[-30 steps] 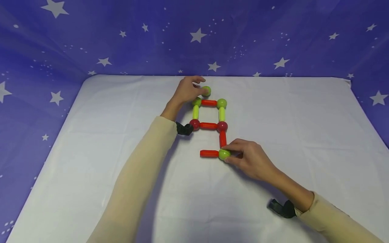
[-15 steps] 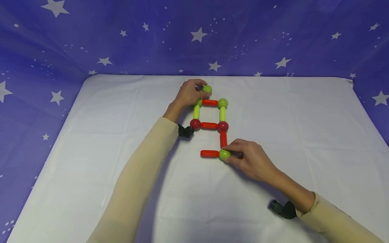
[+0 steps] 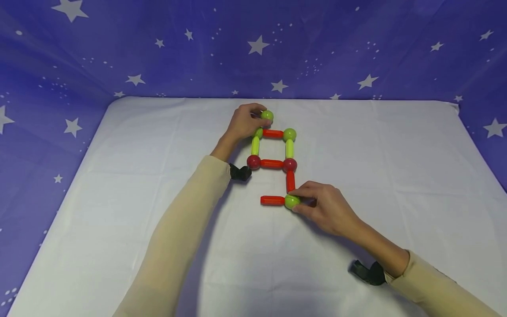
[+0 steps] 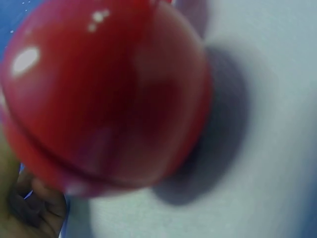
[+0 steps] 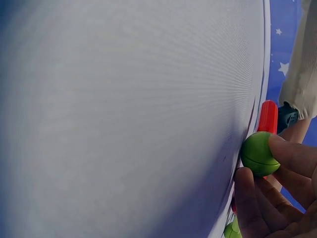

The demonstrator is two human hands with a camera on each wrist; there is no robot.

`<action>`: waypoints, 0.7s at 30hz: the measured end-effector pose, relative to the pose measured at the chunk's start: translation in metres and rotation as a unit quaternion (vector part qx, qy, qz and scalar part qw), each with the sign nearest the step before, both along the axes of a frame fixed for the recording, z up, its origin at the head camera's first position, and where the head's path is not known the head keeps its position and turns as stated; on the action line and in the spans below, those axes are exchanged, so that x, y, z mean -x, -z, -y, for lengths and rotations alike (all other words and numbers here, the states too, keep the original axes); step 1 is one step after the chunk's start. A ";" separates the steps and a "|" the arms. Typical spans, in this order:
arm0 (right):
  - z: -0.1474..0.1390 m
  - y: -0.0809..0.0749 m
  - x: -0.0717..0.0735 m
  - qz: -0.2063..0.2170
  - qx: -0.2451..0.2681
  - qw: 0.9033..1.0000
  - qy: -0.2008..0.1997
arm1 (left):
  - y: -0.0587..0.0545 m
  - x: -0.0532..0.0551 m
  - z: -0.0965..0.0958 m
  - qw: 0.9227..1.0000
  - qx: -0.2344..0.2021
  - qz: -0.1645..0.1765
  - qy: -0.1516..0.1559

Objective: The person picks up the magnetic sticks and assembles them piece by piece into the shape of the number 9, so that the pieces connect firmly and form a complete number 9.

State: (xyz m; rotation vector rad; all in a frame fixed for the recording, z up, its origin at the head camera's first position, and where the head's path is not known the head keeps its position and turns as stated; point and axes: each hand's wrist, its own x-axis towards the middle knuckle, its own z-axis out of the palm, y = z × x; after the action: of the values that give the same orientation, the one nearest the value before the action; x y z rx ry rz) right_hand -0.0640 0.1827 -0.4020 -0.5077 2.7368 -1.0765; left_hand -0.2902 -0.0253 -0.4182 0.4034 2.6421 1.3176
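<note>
In the head view, several balls and rods are joined into a flat figure on the white cloth. Its upper part is a square, with a red ball (image 3: 254, 162) at the near left corner. My left hand (image 3: 242, 121) pinches a loose-looking green ball (image 3: 267, 115) just beyond the far red rod (image 3: 273, 133). That hand partly covers the far left green ball (image 3: 258, 133). At the near end, my right hand (image 3: 328, 208) pinches another green ball (image 5: 260, 153) between thumb and fingers. From it a red rod (image 3: 272, 200) points left, its other end unattached.
White cloth (image 3: 376, 154) covers the table, and a purple star-patterned cloth (image 3: 222, 48) rises behind it. Dark wrist mounts (image 3: 369, 273) stick out from the sleeves. The left one (image 3: 240, 172) is close to the near left red ball.
My left hand's index finger has come down onto the green ball, which has shifted slightly and turned. My right hand has stayed where it was, and the joined figure looks the same.
</note>
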 end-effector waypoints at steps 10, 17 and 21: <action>0.000 0.000 0.000 -0.003 0.004 1.000 0.000 | -0.001 -0.003 0.006 0.997 -0.066 0.019 -0.045; 0.000 0.001 0.000 0.004 0.008 1.000 0.006 | -0.002 -0.007 0.013 0.993 -0.090 0.051 -0.057; -0.001 0.001 0.000 0.005 0.010 1.000 0.007 | -0.002 -0.009 0.015 0.991 -0.104 0.065 -0.057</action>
State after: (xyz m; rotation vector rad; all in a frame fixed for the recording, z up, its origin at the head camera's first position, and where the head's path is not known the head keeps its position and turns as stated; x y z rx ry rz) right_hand -0.0637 0.1833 -0.4033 -0.4854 2.7274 -1.1080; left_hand -0.2813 -0.0408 -0.4161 0.1860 2.4629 1.6052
